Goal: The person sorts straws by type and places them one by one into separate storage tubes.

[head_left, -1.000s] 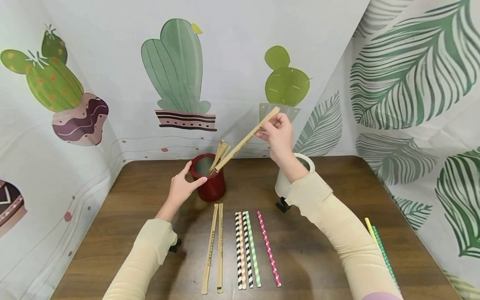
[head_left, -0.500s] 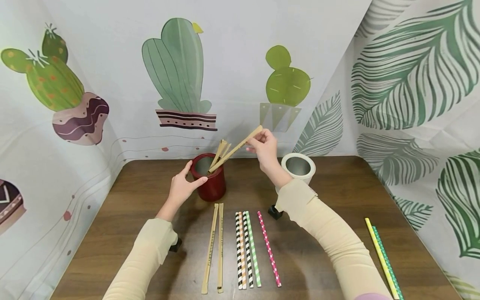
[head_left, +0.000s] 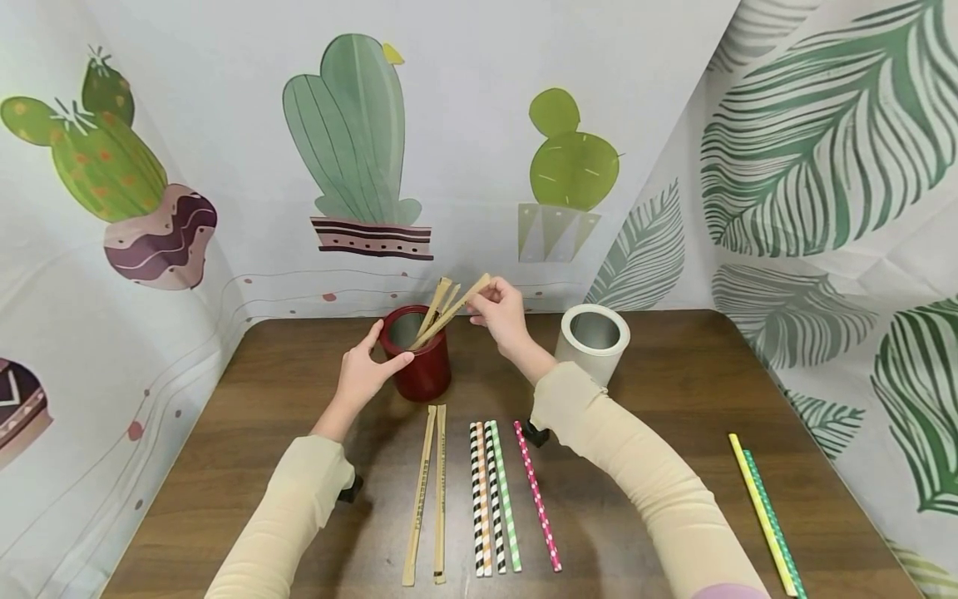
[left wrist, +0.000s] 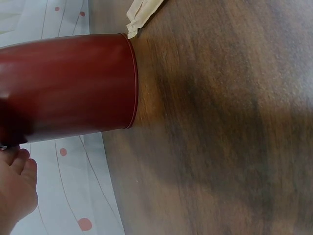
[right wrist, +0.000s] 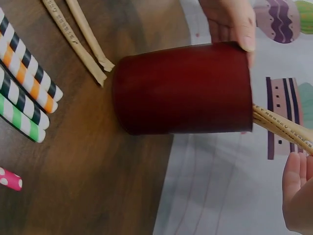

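At the back of the table stands a dark red cup (head_left: 422, 376) with several paper-wrapped straws (head_left: 434, 306) leaning in it. My left hand (head_left: 362, 376) grips its rim, thumb at the near side and fingers at the left. With thumb and fingertips my right hand (head_left: 505, 316) pinches the upper end of a wrapped straw (head_left: 458, 309), whose lower end is inside the cup. In the right wrist view the cup (right wrist: 183, 90) lies between the left hand (right wrist: 232, 22) and the right hand (right wrist: 298, 191). The left wrist view shows mostly the cup's side (left wrist: 68, 85).
A white cup (head_left: 593, 353) stands right of the red one. In front lie two wrapped straws (head_left: 440, 499), several striped straws (head_left: 486, 499) and a pink dotted straw (head_left: 537, 499). A yellow straw (head_left: 762, 516) and a green one (head_left: 774, 524) lie near the right edge.
My right hand has moved left and down with the wrapped straw, which sits deeper in the red cup. The white cup is now uncovered by the arm. My left hand stays put.
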Demonstrator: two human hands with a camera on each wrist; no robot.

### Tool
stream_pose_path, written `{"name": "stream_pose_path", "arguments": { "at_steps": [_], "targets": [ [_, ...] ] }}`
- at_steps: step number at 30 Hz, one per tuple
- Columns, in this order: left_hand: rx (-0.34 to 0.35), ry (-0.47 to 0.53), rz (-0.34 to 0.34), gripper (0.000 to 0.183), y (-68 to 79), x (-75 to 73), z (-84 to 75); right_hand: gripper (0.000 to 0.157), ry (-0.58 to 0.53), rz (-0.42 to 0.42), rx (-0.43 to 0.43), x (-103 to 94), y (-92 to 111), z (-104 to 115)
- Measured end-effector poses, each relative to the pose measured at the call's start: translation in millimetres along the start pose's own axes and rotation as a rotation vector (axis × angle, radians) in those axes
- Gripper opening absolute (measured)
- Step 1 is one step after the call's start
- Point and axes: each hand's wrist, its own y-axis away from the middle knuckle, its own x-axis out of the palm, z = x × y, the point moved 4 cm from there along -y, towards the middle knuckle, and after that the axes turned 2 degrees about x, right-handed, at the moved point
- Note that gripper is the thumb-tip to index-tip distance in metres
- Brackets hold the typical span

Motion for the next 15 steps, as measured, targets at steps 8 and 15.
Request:
{"name": "stream_pose_path", "arguments": {
  "at_steps": [8,15],
  "targets": [
    [0.003,-0.003,0.001,0.085,-0.7,0.3,-0.4,0.007,0.084,0.033,0.027,10.3,1,-11],
    [0.007,0.009,-0.004,0.085,-1.1,0.3,1.0,0.006,0.172,0.071,0.014,19.2,3,-20]
  ]
}}
